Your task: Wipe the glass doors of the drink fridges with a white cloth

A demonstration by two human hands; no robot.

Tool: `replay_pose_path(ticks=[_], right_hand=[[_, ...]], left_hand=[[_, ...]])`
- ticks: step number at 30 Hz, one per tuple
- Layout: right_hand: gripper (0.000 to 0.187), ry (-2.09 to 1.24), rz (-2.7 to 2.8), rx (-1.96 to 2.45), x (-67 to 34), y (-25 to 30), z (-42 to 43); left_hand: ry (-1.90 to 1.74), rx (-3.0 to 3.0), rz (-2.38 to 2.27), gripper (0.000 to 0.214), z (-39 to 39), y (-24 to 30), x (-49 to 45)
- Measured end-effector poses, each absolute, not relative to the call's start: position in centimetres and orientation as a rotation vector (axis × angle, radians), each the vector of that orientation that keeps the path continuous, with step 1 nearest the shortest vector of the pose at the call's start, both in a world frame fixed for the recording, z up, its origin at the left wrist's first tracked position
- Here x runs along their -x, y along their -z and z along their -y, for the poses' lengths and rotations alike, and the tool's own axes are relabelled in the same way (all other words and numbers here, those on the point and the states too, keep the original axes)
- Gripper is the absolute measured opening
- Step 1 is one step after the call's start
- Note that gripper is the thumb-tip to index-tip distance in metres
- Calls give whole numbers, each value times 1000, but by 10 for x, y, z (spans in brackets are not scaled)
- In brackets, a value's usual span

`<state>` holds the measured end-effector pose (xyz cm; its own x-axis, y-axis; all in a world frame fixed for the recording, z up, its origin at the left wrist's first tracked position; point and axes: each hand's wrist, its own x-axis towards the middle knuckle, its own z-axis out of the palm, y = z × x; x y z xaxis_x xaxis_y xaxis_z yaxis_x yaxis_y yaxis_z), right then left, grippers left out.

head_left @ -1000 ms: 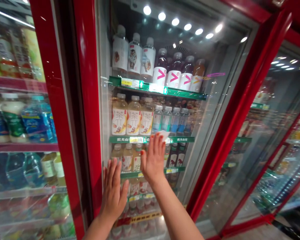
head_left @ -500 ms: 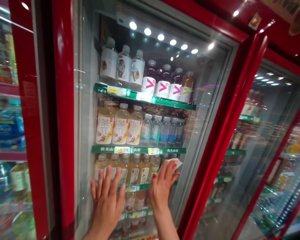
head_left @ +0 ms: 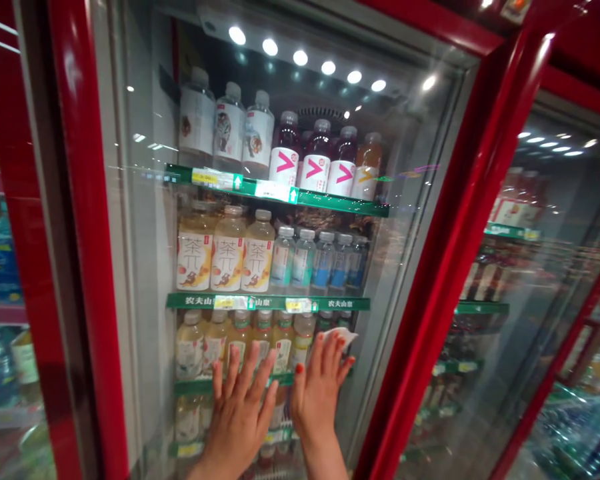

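My left hand lies flat on the glass door of a red drinks fridge, fingers spread, holding nothing. Beside it my right hand also presses flat against the glass, with a white tissue or cloth pinned under its fingertips. Both hands sit low on the pane, level with the third shelf of pale tea bottles. Behind the glass above them stand tall tea bottles, small water bottles and dark red drinks.
The door's red frame runs diagonally at the right, and a red post stands at the left. Another glass-fronted fridge is further right. More bottles fill the cabinet at the far left. Green shelf rails carry price tags.
My left hand has slid right along the glass, closer to my right hand. My right hand moved down from the second shelf rail to the third shelf. The view has shifted left.
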<state>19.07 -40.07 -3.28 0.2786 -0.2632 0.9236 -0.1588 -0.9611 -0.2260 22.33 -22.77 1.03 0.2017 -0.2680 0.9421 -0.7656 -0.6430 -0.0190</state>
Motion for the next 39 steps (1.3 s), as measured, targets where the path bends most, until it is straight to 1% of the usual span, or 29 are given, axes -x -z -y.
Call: replay_pose_path(ticks=[3, 6, 8, 10, 12, 13, 15, 16, 18, 20, 22, 23, 26, 28, 29, 30, 32, 34, 35, 37, 39], right_hand=[[77, 1786, -267, 2632, -184, 72, 391], [76, 1823, -534, 2458, -167, 104, 413], [73, 1794, -709, 2249, -162, 99, 427], [70, 1745, -716, 2173, -165, 82, 427], [70, 1689, -567, 2290, -173, 72, 413], [70, 1656, -456, 2392, -178, 76, 404], [72, 1613, -279, 2564, -183, 100, 391], [73, 1625, -285, 2587, -183, 117, 390], [74, 1696, -541, 2443, -181, 148, 398], [74, 1730, -867, 2150, -177, 159, 413], [73, 1694, -966, 1988, -175, 145, 421], [72, 1665, -910, 2012, -175, 133, 419], [73, 1587, -542, 2321, -179, 107, 397], [75, 1602, -320, 2539, -180, 114, 384], [75, 1647, -299, 2588, -180, 123, 383], [75, 1709, -360, 2577, -179, 134, 386], [75, 1830, -646, 2388, -177, 148, 400], [74, 1841, -877, 2137, -176, 143, 415], [74, 1812, -908, 2062, -176, 134, 418], [75, 1735, -799, 2084, -179, 111, 413], [77, 1685, -551, 2275, -183, 99, 397]], left_hand=[[-1476, -2036, 997, 83, 240, -5, -219], [-1491, -2074, 966, 84, 244, -2, -220], [-1490, -2089, 944, 86, 245, -1, -221], [-1493, -2094, 929, 89, 246, 0, -222], [-1498, -2095, 928, 90, 246, 0, -221], [-1503, -2094, 933, 89, 247, 0, -221], [-1512, -2080, 941, 85, 247, -1, -221], [-1514, -2069, 942, 83, 247, -2, -221], [-1511, -2057, 948, 80, 247, -3, -221], [-1514, -2060, 954, 79, 247, -3, -221], [-1516, -2059, 945, 79, 247, -3, -221], [-1514, -2055, 934, 79, 248, -3, -221], [-1519, -2062, 916, 80, 249, -3, -220], [-1534, -2075, 920, 81, 249, -4, -220], [-1539, -2077, 923, 82, 248, -4, -220], [-1539, -2078, 927, 82, 248, -4, -220], [-1537, -2079, 934, 83, 248, -5, -220], [-1538, -2078, 932, 85, 248, -5, -220], [-1540, -2076, 929, 85, 248, -5, -220], [-1534, -2071, 920, 84, 249, -4, -220], [-1521, -2070, 922, 82, 250, -3, -221]])
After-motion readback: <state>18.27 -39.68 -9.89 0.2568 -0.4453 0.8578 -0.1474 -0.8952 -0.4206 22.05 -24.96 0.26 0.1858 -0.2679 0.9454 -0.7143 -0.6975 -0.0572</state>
